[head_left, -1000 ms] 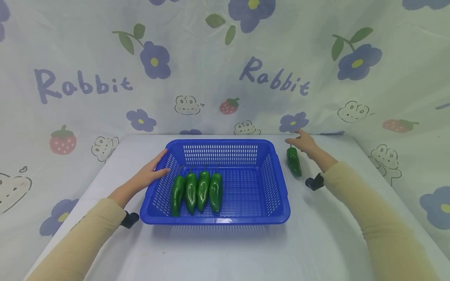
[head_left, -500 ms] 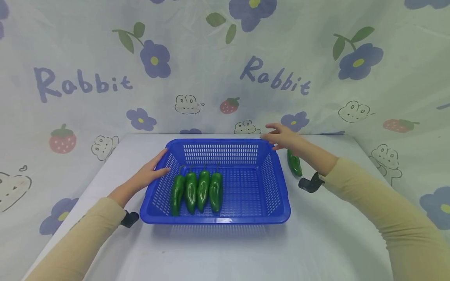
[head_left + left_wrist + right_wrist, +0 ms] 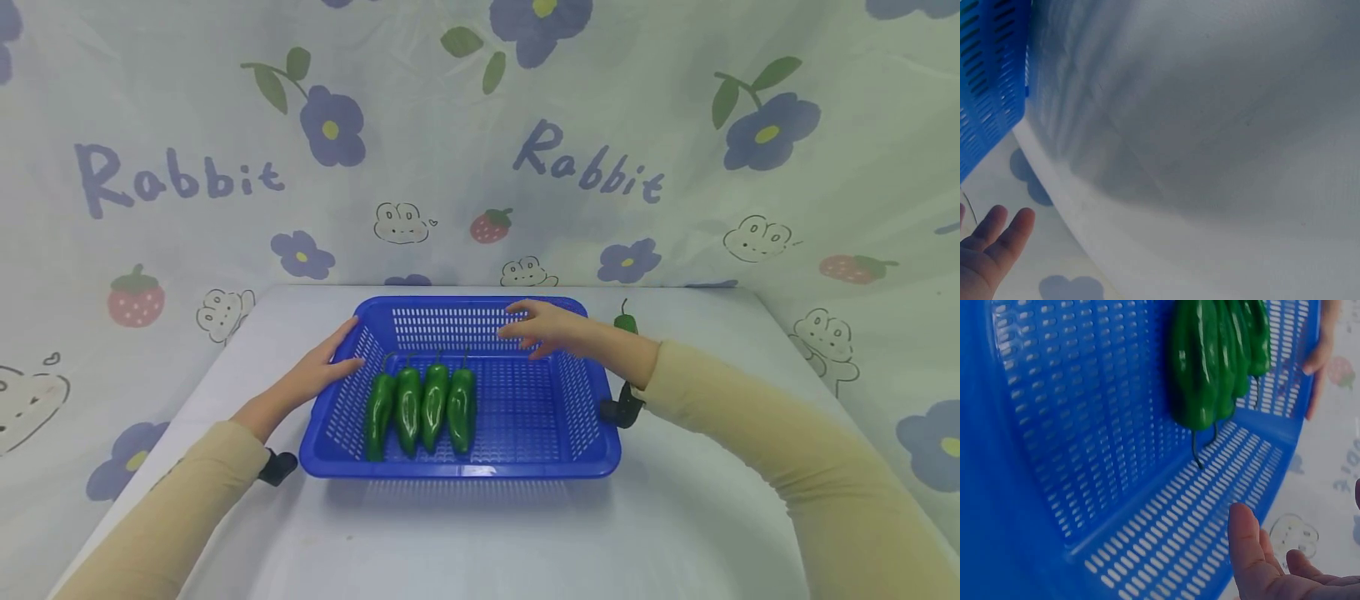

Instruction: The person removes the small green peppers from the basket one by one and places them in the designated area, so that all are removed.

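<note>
Four long green peppers (image 3: 433, 408) in a blue slotted-plastic basket (image 3: 375, 469) mid-frame; left hand (image 3: 315, 372) kinda loose against it, right hand (image 3: 550, 325) spread above.

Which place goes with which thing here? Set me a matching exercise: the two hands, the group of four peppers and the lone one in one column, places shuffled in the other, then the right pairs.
Column one:
1. Left hand
2. Right hand
3. Four green peppers
4. Single green pepper

Column two:
A. Side by side inside the blue basket
B. On the table, right of the basket
C. At the basket's left rim
D. Over the basket, holding nothing

Right pairs: 1-C, 2-D, 3-A, 4-B.
</note>
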`<state>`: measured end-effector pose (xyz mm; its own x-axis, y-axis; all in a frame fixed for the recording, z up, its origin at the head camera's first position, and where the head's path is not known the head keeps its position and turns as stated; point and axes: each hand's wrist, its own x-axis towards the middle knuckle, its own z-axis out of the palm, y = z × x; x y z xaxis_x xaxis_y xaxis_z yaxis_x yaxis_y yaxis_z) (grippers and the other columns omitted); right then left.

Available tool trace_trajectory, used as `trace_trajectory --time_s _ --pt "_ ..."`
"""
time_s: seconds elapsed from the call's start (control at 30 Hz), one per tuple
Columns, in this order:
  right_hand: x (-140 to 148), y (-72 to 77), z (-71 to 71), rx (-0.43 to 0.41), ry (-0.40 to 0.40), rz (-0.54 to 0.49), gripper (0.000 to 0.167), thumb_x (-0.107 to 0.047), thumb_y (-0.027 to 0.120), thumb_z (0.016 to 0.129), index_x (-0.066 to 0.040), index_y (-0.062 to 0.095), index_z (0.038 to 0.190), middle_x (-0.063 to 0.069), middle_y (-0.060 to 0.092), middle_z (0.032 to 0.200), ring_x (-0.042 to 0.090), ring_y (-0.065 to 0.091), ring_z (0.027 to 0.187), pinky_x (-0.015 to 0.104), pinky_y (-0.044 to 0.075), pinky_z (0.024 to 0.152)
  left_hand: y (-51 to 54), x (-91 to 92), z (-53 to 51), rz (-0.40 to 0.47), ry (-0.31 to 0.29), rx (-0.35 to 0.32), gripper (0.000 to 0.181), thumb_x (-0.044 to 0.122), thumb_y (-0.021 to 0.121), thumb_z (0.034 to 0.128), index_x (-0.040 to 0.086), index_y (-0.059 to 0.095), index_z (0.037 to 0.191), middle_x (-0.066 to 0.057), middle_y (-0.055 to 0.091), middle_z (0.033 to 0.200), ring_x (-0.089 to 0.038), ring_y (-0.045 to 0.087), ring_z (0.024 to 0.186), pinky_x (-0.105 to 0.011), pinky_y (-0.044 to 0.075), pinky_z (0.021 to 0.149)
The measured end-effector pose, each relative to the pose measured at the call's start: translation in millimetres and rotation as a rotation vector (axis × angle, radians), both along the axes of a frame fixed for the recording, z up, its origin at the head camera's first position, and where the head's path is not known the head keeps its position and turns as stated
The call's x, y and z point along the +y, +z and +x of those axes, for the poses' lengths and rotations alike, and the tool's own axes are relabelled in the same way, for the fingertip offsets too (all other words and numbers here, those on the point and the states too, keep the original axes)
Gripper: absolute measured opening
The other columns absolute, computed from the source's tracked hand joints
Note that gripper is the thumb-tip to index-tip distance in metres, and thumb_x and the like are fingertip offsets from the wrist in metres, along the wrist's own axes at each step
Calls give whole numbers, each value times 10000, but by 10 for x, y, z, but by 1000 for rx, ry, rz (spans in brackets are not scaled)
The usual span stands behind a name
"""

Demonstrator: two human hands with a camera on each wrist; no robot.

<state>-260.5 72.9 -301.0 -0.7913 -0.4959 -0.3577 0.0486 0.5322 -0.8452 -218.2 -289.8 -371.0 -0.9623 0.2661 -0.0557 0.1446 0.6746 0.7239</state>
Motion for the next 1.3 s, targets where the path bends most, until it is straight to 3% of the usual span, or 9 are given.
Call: trace_trajectory --time_s 0.33,0.63,0.9,1.13,1.3 --pt "-280 -202 44 -69 21 -11 696 -265 640 839 -84 291 1413 173 416 1360 383 463 1186 474 456 922 -25 -26 -5 8 -15 20 741 264 467 917 72 18 1474 -302 83 1479 -557 203 1278 -673 250 962" --pt "-456 -369 76 -99 22 -24 714 -204 665 815 -61 296 1409 193 426 1328 379 493 1139 453 489 877 1 2 9 8 -3 11 741 261 471 917 81 17 1475 -291 78 1485 -551 203 1282 -670 254 962" --pt "-575 -526 103 -90 -3 11 690 -163 680 804 -57 332 1390 196 471 1291 345 527 1089 424 511 843 8 14 18 7 5 3 745 254 478 916 85 17 1476 -290 77 1485 -549 202 1283 -667 250 970" --pt "-617 -666 92 -71 -4 57 678 -141 710 771 -59 385 1360 160 561 1135 293 570 967 382 534 771 4 9 14 11 11 -6 745 260 474 916 87 14 1476 -287 71 1488 -552 206 1281 -668 258 961" --pt "-654 -748 91 -60 6 81 694 -149 721 761 -46 382 1357 176 544 1188 288 585 944 366 542 732 11 13 18 9 6 2 749 249 479 912 79 15 1474 -299 75 1481 -561 212 1271 -671 271 948"
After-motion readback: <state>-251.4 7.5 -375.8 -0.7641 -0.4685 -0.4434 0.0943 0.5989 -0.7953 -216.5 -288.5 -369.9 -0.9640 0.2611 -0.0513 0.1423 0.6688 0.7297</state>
